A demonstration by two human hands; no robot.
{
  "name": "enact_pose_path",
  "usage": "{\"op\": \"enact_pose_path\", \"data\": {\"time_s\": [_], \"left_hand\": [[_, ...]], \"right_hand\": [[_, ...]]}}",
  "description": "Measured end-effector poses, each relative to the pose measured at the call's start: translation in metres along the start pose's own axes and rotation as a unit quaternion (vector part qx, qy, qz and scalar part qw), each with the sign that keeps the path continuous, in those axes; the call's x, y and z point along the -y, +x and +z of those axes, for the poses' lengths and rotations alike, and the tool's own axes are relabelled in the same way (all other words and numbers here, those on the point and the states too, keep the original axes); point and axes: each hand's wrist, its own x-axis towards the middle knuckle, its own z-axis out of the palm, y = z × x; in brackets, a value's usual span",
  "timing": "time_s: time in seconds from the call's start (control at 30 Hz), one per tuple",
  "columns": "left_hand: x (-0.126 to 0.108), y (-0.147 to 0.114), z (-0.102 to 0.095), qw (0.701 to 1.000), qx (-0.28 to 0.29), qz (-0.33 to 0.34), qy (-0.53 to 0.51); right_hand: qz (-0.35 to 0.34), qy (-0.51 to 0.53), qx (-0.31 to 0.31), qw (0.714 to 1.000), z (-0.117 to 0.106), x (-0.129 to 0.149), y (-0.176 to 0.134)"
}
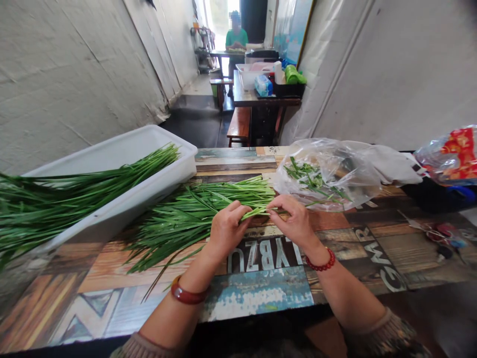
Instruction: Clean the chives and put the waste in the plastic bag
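Garlic chives (179, 214) lie in a loose pile on the patterned table, leaves to the left and pale stems to the right. My left hand (228, 226) is closed around a few garlic chives near their stem ends. At the tips of those stems, my right hand (292, 219) pinches with thumb and forefinger. A clear plastic bag (357, 161) with green and pale trimmings (307, 174) lies just beyond my right hand. More garlic chives (112, 186) rest in a long white tub (149, 136) at the left.
A red-printed plastic package (462, 154) and a small bunch of keys (443, 248) lie on the table's right side. Behind stand a wooden bench (239, 123) and a dark table (242, 99) holding containers. A person in green (236, 39) sits farther back.
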Motion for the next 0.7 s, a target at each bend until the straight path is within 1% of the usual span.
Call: {"op": "enact_pose_path", "data": {"time_s": [0.1, 0.13, 0.2, 0.23, 0.3, 0.37, 0.4, 0.43, 0.5, 0.57, 0.63, 0.7], "left_hand": [[-0.002, -0.001, 0.001, 1.0, 0.013, 0.01, 0.008], [-0.002, -0.001, 0.002, 1.0, 0.018, 0.012, 0.006], [-0.001, -0.001, 0.004, 1.0, 0.025, 0.011, 0.003], [0.0, -0.001, 0.004, 1.0, 0.024, 0.007, 0.001], [0.002, 0.0, 0.005, 1.0, 0.014, -0.007, -0.01], [0.004, 0.002, 0.005, 0.999, 0.0, -0.018, -0.027], [0.004, 0.002, 0.004, 0.999, -0.006, -0.021, -0.033], [0.005, 0.003, 0.004, 0.999, -0.01, -0.023, -0.035], [0.004, 0.004, 0.004, 0.999, -0.014, -0.022, -0.033], [0.004, 0.004, 0.004, 0.999, -0.013, -0.019, -0.03], [0.004, 0.003, 0.004, 1.0, -0.005, -0.016, -0.026], [0.004, 0.002, 0.004, 1.0, 0.0, -0.012, -0.024]], "right_hand": [[0.006, 0.034, -0.044, 0.998, 0.004, 0.007, -0.001], [0.017, 0.051, -0.061, 0.997, 0.006, 0.008, -0.001], [0.064, 0.094, -0.105, 0.988, 0.009, 0.007, -0.001], [0.097, 0.123, -0.135, 0.978, 0.009, 0.005, -0.001], [0.159, 0.194, -0.201, 0.947, 0.008, -0.003, 0.001], [0.185, 0.25, -0.247, 0.918, 0.002, -0.013, 0.002], [0.184, 0.259, -0.257, 0.913, -0.002, -0.018, 0.003], [0.177, 0.252, -0.263, 0.915, -0.008, -0.022, 0.004], [0.155, 0.191, -0.26, 0.934, -0.019, -0.029, 0.005], [0.126, 0.093, -0.236, 0.959, -0.029, -0.033, 0.007], [0.089, 0.009, -0.204, 0.975, -0.033, -0.033, 0.009], [0.05, -0.027, -0.164, 0.985, -0.032, -0.03, 0.01]]}}
